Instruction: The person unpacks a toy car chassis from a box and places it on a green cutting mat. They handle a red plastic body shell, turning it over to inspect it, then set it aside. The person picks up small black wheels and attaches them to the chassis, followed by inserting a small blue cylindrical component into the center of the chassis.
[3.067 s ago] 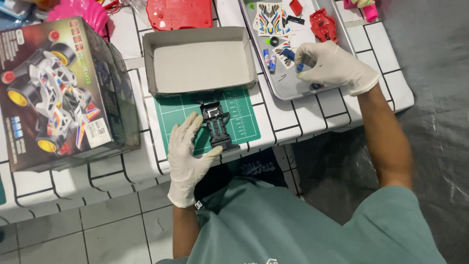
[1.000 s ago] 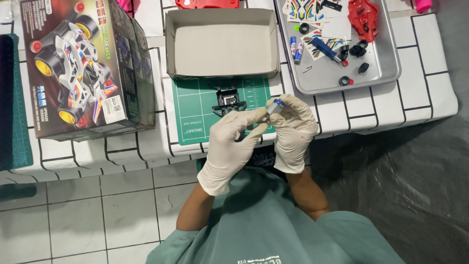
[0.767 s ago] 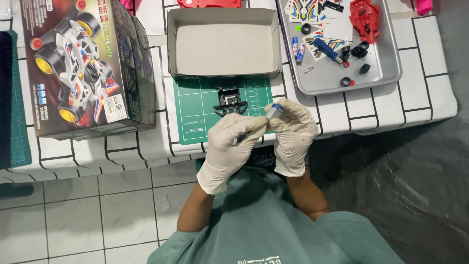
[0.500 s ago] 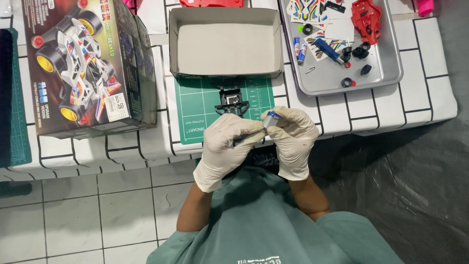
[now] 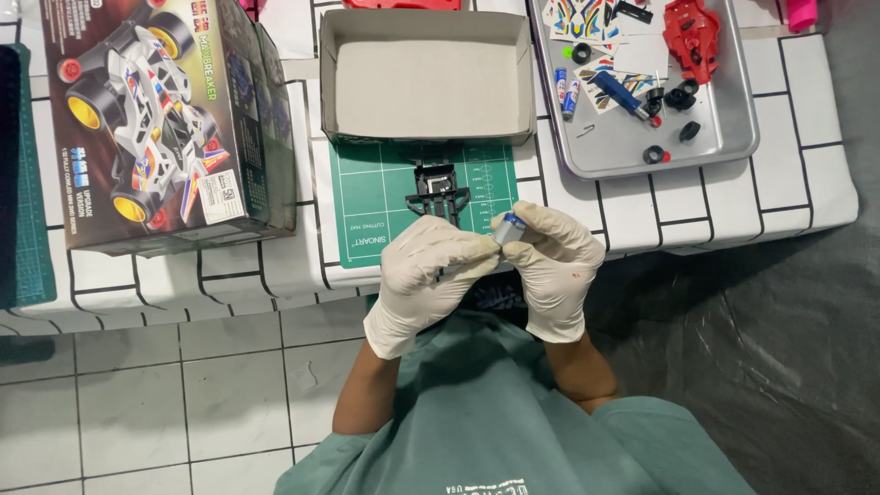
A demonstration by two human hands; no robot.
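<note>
Both my hands wear white gloves and meet in front of my chest, just below the green cutting mat [image 5: 376, 197]. My right hand [image 5: 553, 268] pinches a small silver and blue cylinder [image 5: 509, 227], like a little motor or battery. My left hand [image 5: 429, 275] touches the same cylinder with its fingertips from the left. A black toy car chassis [image 5: 438, 188] lies on the mat just above my hands, untouched.
An open grey cardboard box [image 5: 426, 78] sits behind the mat. A metal tray [image 5: 724, 137] at the right holds a red car body, stickers, batteries and small black wheels. A toy car kit box [image 5: 156, 119] stands at the left on the white tiled table.
My right hand left the tray with the small cylinder and came to my left hand below the mat. Over the last second both hands stay together, shifting the cylinder slightly.
</note>
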